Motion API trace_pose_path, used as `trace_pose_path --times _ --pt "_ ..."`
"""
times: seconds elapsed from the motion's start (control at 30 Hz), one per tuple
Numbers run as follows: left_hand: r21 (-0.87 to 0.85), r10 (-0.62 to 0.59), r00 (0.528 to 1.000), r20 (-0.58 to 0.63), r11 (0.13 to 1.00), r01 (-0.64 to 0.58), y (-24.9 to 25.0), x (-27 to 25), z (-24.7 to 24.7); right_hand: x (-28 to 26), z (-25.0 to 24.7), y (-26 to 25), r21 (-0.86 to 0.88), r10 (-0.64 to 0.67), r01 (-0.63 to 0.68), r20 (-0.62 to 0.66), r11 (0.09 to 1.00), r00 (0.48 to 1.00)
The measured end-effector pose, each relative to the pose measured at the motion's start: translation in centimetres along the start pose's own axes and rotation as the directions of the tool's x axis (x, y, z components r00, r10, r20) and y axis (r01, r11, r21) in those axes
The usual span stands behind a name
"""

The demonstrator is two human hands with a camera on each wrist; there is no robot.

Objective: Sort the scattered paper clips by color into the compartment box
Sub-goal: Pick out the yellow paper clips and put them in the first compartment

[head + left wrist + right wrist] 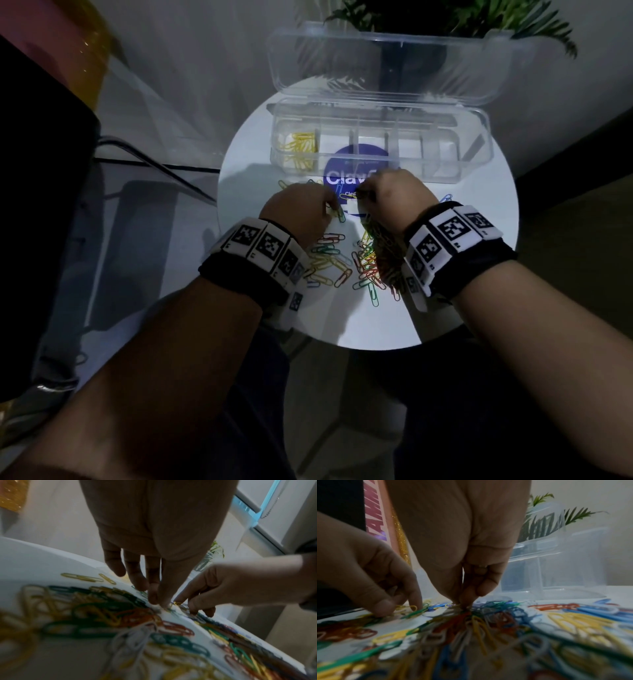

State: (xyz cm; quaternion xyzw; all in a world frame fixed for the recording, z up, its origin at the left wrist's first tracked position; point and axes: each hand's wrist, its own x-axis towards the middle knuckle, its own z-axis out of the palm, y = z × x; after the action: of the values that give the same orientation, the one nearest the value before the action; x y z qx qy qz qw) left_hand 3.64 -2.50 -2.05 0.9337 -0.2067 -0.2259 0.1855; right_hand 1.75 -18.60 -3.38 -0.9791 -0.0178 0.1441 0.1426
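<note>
A clear compartment box (428, 164) stands open at the back of the round white table (455, 301); its leftmost compartment holds yellow clips (298, 147). Mixed-colour paper clips (368, 263) lie scattered between my wrists. My left hand (330, 205) (159, 603) has its thumb and fingertips down on the table, pinching at a yellow clip (410, 607). Right beside it, my right hand (363, 197) (462, 605) pinches a yellow clip (349, 197) (177, 603) at the far edge of the pile. The fingertips hide the grips themselves.
The box lid (383, 58) leans back behind the box, with a green plant (455, 17) beyond it. A blue round sticker (349, 171) shows on the table under the box front. A dark object (41, 205) stands left of the table, with floor below.
</note>
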Motion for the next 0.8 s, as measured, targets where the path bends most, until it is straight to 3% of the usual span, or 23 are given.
trace_pose_path --times 0.3,0.5,0.6,0.7,0.8 --pt "0.074 -0.020 1.000 -0.007 0.997 0.020 -0.4 -0.3 -0.3 -2.0 -0.3 0.1 0.159 0.063 -0.044 -0.116 0.986 0.991" --pt "0.025 -0.058 0.998 -0.028 0.998 0.058 -1.1 -0.2 -1.3 -2.1 -0.3 0.2 0.186 0.097 -0.072 -0.125 0.980 0.987" --pt "-0.027 -0.017 0.998 0.054 0.999 0.019 -1.6 -0.2 -2.0 -2.5 0.0 0.4 0.209 0.116 -0.089 -0.121 0.974 0.986" --pt "0.037 0.020 0.987 0.162 0.999 -0.026 -1.4 -0.2 -2.0 -3.1 -0.4 0.5 0.280 0.145 -0.106 -0.124 0.954 0.982" --pt "0.073 0.004 0.987 0.161 0.997 -0.015 -1.1 -0.2 -1.4 -3.2 -0.8 0.3 0.295 0.143 -0.100 -0.127 0.950 0.982"
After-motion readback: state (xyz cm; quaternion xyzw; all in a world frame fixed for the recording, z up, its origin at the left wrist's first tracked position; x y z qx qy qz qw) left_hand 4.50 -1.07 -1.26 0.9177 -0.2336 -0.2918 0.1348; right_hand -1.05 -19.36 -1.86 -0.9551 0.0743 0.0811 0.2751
